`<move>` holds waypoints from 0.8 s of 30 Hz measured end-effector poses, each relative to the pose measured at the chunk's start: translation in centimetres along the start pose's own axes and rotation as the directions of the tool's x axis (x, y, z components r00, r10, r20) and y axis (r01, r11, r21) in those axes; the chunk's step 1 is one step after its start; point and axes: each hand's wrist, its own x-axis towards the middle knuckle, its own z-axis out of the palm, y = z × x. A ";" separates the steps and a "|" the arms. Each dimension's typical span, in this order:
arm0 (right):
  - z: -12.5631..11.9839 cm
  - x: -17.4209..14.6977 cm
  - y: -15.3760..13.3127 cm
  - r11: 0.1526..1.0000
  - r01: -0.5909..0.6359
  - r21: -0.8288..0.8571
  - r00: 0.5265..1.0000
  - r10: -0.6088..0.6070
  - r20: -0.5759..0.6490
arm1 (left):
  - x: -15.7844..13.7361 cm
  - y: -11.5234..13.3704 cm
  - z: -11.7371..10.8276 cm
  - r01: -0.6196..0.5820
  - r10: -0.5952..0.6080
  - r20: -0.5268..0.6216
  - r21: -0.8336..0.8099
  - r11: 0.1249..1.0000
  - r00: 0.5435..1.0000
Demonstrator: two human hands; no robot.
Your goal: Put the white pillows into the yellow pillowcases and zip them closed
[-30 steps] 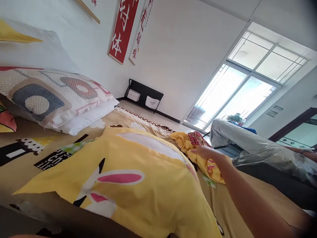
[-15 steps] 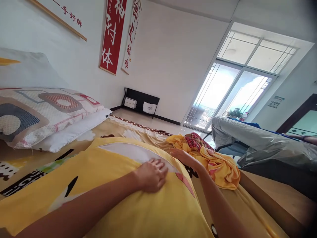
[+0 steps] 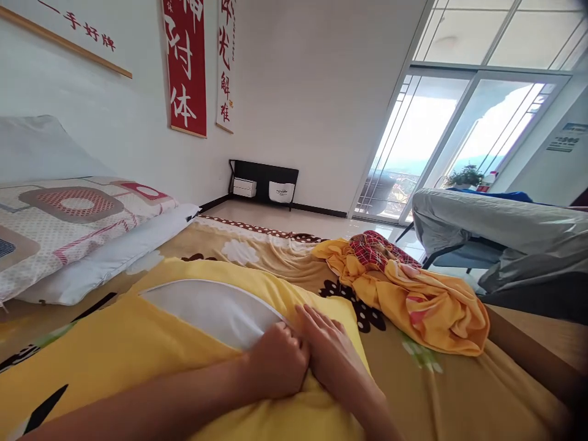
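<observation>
A pillow in a yellow pillowcase [image 3: 202, 334] lies on the bed in front of me. Along its far side the case gapes in a long slit, and a white inner pillow [image 3: 215, 309] shows through. My left hand [image 3: 278, 361] is closed in a fist on the yellow fabric at the right end of the slit. Right beside it, my right hand [image 3: 328, 349] rests on the case with its fingers stretched out over the far edge. Its thumb is hidden, and the fabric bunches beneath both hands.
Other pillows, one patterned [image 3: 87, 211], lie at the left by the wall. A crumpled orange cloth [image 3: 427, 306] and a red plaid cloth [image 3: 379, 248] are to the right on the brown bed sheet [image 3: 413, 386]. Beyond stand a covered piece of furniture [image 3: 500, 214] and a low black rack [image 3: 264, 184].
My left hand has gone from lying flat to a fist near the slit's right end. My right hand has come in beside it. The white gap looks wider, and the view has shifted.
</observation>
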 end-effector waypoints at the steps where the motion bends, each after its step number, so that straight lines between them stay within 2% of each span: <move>1: 0.0 -0.1 0.1 1.000 0.009 0.006 0.999 -0.010 0.036 | -0.4 0.5 0.8 0.003 -0.002 -0.057 0.016 1.000 0.998; 3: 0.4 0.0 0.0 1.000 0.017 0.016 0.998 -0.018 0.054 | -1.4 1.2 1.8 0.062 -0.061 -0.117 0.007 0.998 0.991; 5: 1.0 0.3 -0.4 1.000 -0.014 0.024 1.000 0.014 -0.017 | -2.3 1.5 1.7 0.142 -0.144 -0.106 -0.029 0.989 0.984; 9: 1.1 1.1 -0.5 0.986 -0.165 -0.033 0.972 0.157 -0.176 | -2.2 1.1 -0.2 0.257 -0.252 0.072 -0.078 0.963 0.965; 12: -0.2 0.8 0.6 0.962 -0.264 -0.073 0.933 0.235 -0.274 | -0.8 0.8 -1.7 0.262 -0.249 0.172 -0.058 0.963 0.953; 16: -2.0 -0.2 1.9 0.940 -0.341 0.020 0.880 0.326 -0.346 | 2.3 0.8 -2.7 0.153 -0.130 0.272 -0.067 0.986 0.954; 18: -2.5 -0.7 2.0 0.931 -0.361 0.048 0.855 0.351 -0.380 | 4.5 1.0 -2.8 0.054 -0.035 0.313 -0.053 0.997 0.949; 20: -2.8 -1.0 1.9 0.926 -0.375 0.044 0.837 0.359 -0.412 | 6.6 1.3 -2.5 -0.122 0.135 0.288 -0.062 0.991 0.948; 22: -3.0 -1.1 2.0 0.921 -0.388 0.033 0.819 0.361 -0.445 | 8.4 1.5 -1.8 -0.275 0.293 0.212 -0.108 0.955 0.932; 24: -3.1 -1.3 2.3 0.921 -0.389 0.024 0.802 0.351 -0.484 | 9.6 1.6 -0.8 -0.287 0.317 0.144 -0.192 0.938 0.938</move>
